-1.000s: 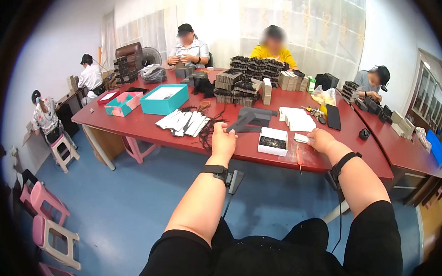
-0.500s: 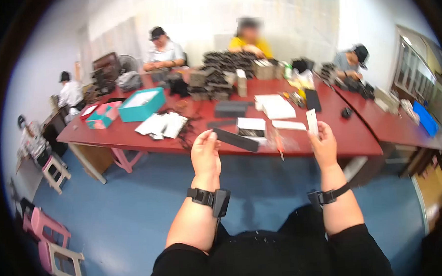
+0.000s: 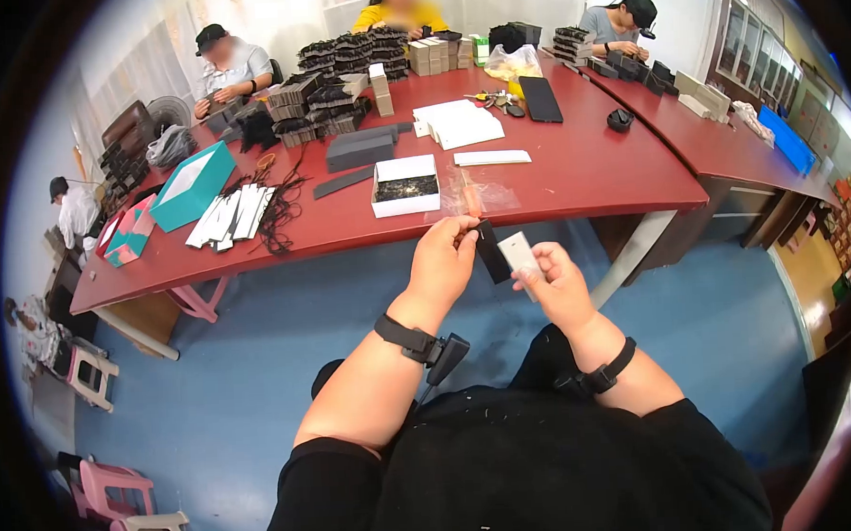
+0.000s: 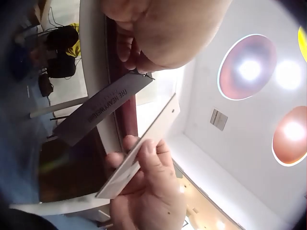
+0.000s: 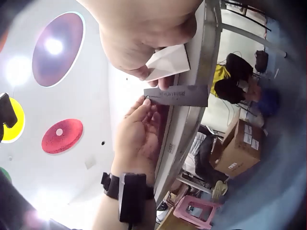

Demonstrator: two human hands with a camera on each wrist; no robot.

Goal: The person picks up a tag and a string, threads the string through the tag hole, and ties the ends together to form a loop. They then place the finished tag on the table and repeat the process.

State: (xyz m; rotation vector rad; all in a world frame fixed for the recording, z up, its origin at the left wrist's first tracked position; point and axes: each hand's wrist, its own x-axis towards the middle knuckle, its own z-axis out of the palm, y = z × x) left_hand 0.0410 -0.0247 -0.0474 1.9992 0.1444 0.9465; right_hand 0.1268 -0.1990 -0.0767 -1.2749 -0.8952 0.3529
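Note:
Just off the table's front edge, my left hand pinches a long black hang tag at its upper end. Printed lettering runs along the face of this black tag in the left wrist view, and a small pin or cord end shows at the pinched corner. My right hand holds a white hang tag between thumb and fingers, tilted, with a small hole near its top. The two tags are close side by side; in the right wrist view the white tag is just above the black one.
On the red table are a white box of small dark pieces, a black tag stack, a white tag stack, a plastic bag, a phone and loose white tags with black cords. Other people sit around.
Both hands have left the tabletop, the left with a black tag, the right with a white one. They have come together in front of the table edge. The head view has turned right and down.

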